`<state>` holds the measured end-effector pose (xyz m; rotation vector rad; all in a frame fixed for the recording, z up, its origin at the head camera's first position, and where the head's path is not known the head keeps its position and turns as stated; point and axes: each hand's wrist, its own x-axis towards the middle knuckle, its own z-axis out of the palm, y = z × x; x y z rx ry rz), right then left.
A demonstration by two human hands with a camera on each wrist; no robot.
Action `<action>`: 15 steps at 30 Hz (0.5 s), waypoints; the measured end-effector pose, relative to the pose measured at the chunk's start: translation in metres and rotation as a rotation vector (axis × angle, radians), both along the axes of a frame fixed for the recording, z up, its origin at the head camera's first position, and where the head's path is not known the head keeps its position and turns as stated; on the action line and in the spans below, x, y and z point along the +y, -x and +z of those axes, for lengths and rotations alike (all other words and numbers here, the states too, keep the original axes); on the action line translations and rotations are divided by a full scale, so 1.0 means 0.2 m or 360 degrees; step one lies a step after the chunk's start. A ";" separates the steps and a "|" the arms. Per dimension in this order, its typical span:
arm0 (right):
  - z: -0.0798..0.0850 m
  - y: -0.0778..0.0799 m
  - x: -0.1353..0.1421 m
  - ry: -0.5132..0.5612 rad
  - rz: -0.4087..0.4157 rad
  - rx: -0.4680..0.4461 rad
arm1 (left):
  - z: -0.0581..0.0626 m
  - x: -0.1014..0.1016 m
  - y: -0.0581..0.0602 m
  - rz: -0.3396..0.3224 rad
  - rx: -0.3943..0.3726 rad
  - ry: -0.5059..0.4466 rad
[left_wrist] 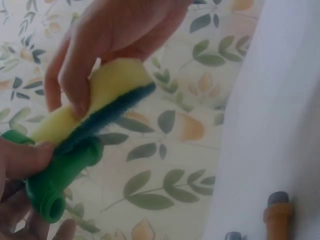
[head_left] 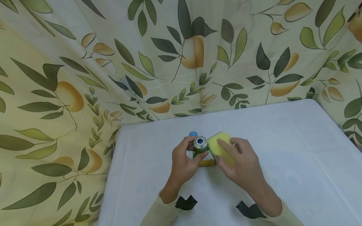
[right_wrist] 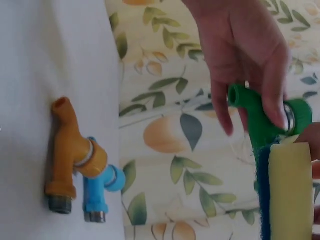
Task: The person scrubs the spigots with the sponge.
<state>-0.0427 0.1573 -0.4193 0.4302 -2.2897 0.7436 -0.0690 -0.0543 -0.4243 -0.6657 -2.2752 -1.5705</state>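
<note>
My left hand [head_left: 183, 164] grips a green plastic tap [left_wrist: 65, 175] above the table, its round knob with a silvery, blue-centred top [head_left: 200, 142] facing the head camera. In my right hand [head_left: 245, 164] is a yellow sponge [head_left: 226, 147], pinched between thumb and fingers. The sponge's dark blue-green scouring side [left_wrist: 112, 112] lies against the green tap's body, as both wrist views show. Below the hands, an orange-yellow tap [right_wrist: 70, 150] and a light blue tap [right_wrist: 96, 195] rest on the table; the hands partly cover them in the head view.
A white cloth covers the table [head_left: 297, 150]. Behind it and at the sides hangs a curtain [head_left: 175, 72] printed with leaves and fruit. Black bands [head_left: 186, 203] sit at both sleeve cuffs.
</note>
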 end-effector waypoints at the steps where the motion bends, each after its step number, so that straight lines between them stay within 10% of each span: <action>1: 0.00 0.00 0.00 0.0017 -0.0017 0.0013 | 0.00 0.00 0.00 0.0001 -0.0008 -0.0012; 15: -0.01 0.02 0.00 0.0064 -0.0031 0.0070 | 0.02 0.00 -0.01 0.0020 0.0187 0.0002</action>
